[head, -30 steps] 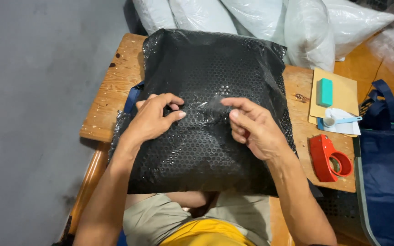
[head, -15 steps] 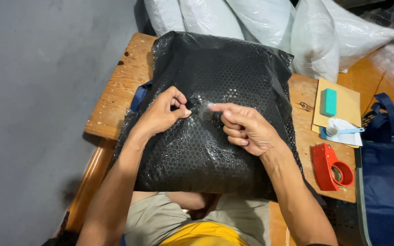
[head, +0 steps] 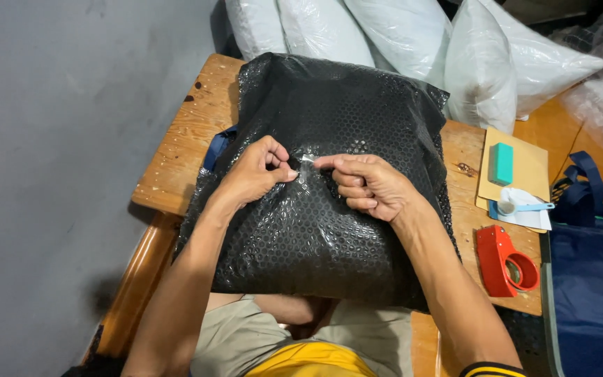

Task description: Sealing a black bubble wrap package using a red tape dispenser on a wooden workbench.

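A bulky parcel wrapped in black bubble wrap (head: pixel 329 230) lies on a small wooden table (head: pixel 183 153) in front of me. My left hand (head: pixel 256 171) rests on the parcel's top with thumb and forefinger pinched. My right hand (head: pixel 368 185) lies beside it, fingers curled, thumb and forefinger pinched. Between the two hands I hold a small strip of clear tape (head: pixel 306 160) at the wrap's seam, just above the parcel's surface.
A red tape dispenser (head: pixel 504 262) sits at the table's right edge. Behind it lie a brown card (head: pixel 525 157) with a teal block (head: pixel 502 163) and a small blue-and-white tool (head: pixel 518 204). Clear-bagged white pillows (head: pixel 413 49) stack at the back. A dark blue bag (head: pixel 594 279) stands at right.
Both hands went from lying flat on the parcel to pinching at the seam. They have closed in toward each other on the clear tape.
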